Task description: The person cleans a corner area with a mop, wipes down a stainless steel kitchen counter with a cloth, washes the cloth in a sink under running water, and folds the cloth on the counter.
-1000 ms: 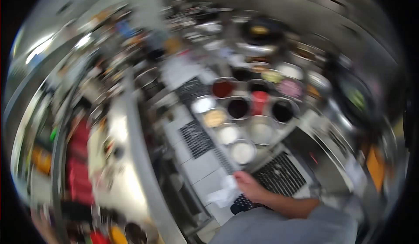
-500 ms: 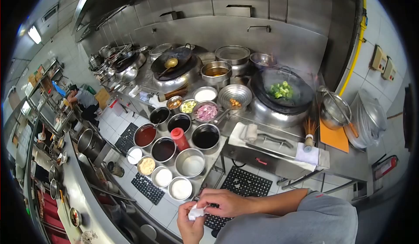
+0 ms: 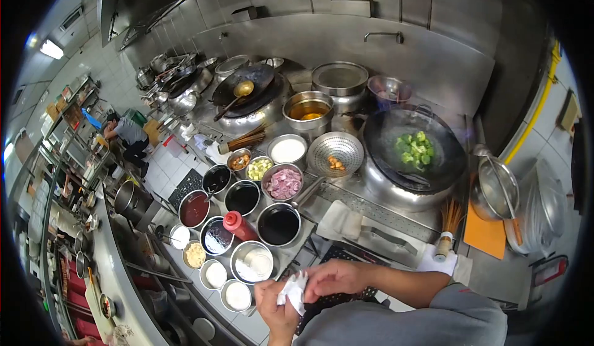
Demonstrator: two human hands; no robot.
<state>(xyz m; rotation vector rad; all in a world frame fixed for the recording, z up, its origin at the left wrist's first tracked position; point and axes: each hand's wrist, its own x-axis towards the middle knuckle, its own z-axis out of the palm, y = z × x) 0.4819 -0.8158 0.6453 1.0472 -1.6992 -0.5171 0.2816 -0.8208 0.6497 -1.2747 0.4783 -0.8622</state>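
Note:
A crumpled white tissue (image 3: 293,291) is in my left hand (image 3: 272,309), whose fingers are closed around it. My right hand (image 3: 337,278) is just to its right. Its fingers are loosely bent and apart, beside the tissue's edge; I cannot tell whether they touch it. Beyond my left hand are a metal pot of cloudy liquid (image 3: 252,262), a bowl of white powder (image 3: 237,296) and a red squeeze bottle (image 3: 239,224). My hands touch none of these.
Green broccoli (image 3: 416,148) steams in a large wok (image 3: 455,160) at the right. Pots of dark sauce (image 3: 279,224), sliced onion (image 3: 284,182), a perforated strainer (image 3: 320,155) and a bamboo brush (image 3: 447,234) are nearby. A second wok (image 3: 263,80) holds a ladle. A person (image 3: 129,137) works far left.
The tissue is more spread out now, and my right fingers have loosened and shifted right from it. The view has turned slightly and moved closer to the stove.

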